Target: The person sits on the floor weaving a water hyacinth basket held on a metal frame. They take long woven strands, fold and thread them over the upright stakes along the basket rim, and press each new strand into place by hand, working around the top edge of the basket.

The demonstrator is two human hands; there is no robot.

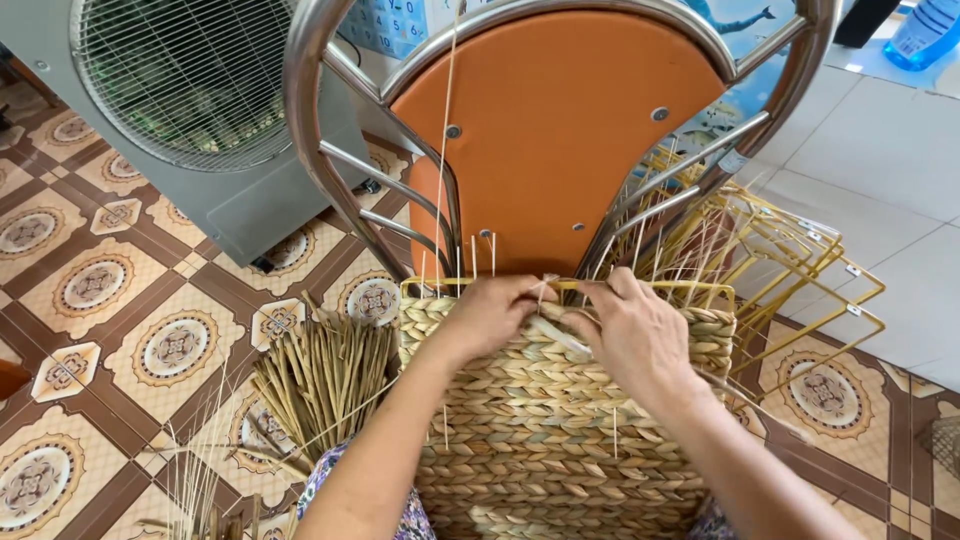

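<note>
You are working on a woven basket [560, 450] of braided straw, which is lying in front of you against your lap, its top edge pointing away toward the orange chair back [560, 130]. A yellow wire frame [690, 291] is running along that top edge, and thin pale stakes are sticking up past it.

Your left hand [492, 312] is resting on the upper rows of the basket, just below the frame. Its fingers [530, 292] are curling down over the weave and pressing on it; you cannot tell from this view whether they are pinching a strand underneath.

Your right hand [635, 330] is sitting just beside the left, at the same top edge. Its fingers [600, 295] are clenching around a pale straw strand [562, 338], which is running diagonally between the two hands and lying on the braid.

A bundle of cut straw [325, 375] is lying on the patterned tile floor [120, 300], near the left side of the basket. A stack of bare yellow wire frames [800, 270] is leaning on the floor beside the chair, to the right of the basket. A grey fan [190, 80] is standing behind, well apart from the hands. The chrome chair tubing [310, 120] is curving around the orange panel.
</note>
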